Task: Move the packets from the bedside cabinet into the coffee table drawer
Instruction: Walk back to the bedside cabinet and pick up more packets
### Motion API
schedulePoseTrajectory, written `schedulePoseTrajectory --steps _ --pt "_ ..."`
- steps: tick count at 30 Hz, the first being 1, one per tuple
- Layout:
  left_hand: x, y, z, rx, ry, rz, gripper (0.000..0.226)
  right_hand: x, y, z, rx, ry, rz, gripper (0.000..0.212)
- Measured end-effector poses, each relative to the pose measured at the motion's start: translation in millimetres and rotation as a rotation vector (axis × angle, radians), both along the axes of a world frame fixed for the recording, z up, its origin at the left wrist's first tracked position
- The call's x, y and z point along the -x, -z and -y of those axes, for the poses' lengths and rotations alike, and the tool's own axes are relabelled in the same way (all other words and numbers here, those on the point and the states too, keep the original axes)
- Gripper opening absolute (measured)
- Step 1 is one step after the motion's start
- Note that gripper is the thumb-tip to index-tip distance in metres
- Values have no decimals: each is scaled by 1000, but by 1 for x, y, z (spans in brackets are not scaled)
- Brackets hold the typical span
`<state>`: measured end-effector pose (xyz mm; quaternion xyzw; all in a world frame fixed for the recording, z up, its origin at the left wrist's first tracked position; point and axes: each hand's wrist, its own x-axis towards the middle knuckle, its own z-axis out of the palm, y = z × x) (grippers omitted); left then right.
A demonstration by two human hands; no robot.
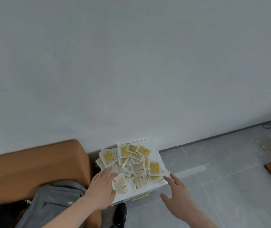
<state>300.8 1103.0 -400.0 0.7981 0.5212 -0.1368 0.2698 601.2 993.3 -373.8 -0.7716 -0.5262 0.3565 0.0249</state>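
Note:
A loose heap of several white packets (131,163) with yellow squares inside covers the top of a small white bedside cabinet (160,184) against the wall. My left hand (101,188) reaches in from the lower left, fingers straight, its fingertips at the left edge of the heap. My right hand (177,193) comes in from the lower right with fingers spread, fingertips by the heap's right corner at the cabinet edge. Neither hand holds a packet. The coffee table drawer is out of view.
A brown padded headboard or bed end (32,170) stands left of the cabinet, with a grey backpack (52,206) on it. A yellow handle (139,196) shows on the cabinet front. Grey tiled floor (221,178) lies to the right. A black shoe (120,213) is below the cabinet.

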Motion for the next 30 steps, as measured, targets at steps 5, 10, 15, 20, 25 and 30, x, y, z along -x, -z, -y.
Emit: schedulePoseTrajectory --steps 5,10,15,20,25,30 --pt "-16 53 -81 56 55 -44 71 0 50 -70 52 3 -11 71" --pt "-41 122 -140 65 73 -45 72 1 124 -145 83 -40 -9 73" --pt "-56 199 -175 22 110 -56 72 5 205 -211 89 -111 10 75" --pt "-65 269 -196 -16 128 -78 82 10 280 -262 81 -202 63 80" --pt "-69 311 -205 -33 135 -96 87 18 332 -287 146 -221 85 92" --pt "-70 330 -208 -10 124 -103 91 25 359 -298 179 -223 67 97"
